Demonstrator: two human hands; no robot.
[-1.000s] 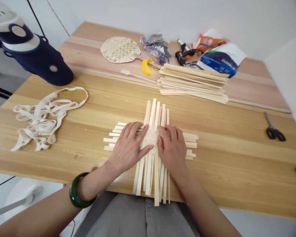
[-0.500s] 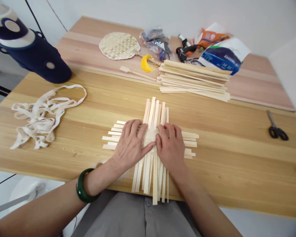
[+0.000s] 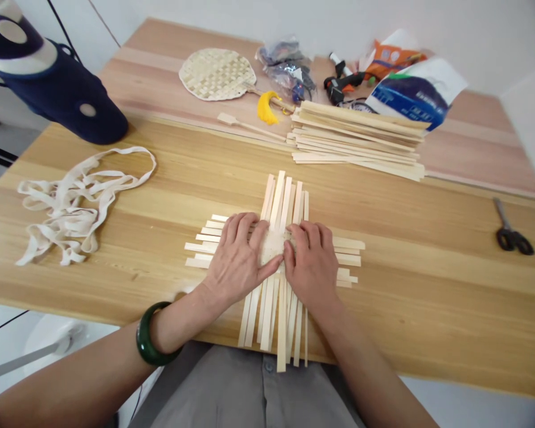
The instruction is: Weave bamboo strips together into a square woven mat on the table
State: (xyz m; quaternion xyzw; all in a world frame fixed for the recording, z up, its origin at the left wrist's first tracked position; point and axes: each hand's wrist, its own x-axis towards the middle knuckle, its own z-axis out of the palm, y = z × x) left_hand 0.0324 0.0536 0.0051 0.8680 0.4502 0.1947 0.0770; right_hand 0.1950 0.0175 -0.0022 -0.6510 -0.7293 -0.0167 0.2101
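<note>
Here, left grip (image 3: 238, 261) and right grip (image 3: 311, 267) press open-palmed on crossed bamboo strips (image 3: 273, 246).

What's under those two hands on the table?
The left hand and right hand rest on crossed bamboo strips; a pale patch shows between them, but the crossings under the palms are hidden.

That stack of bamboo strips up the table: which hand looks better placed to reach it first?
Probably the right hand: it lies nearer the stack of bamboo strips, on that side of the crossed strips. The left hand, wearing a green bangle, rests farther away, on the strips' other side.
</note>
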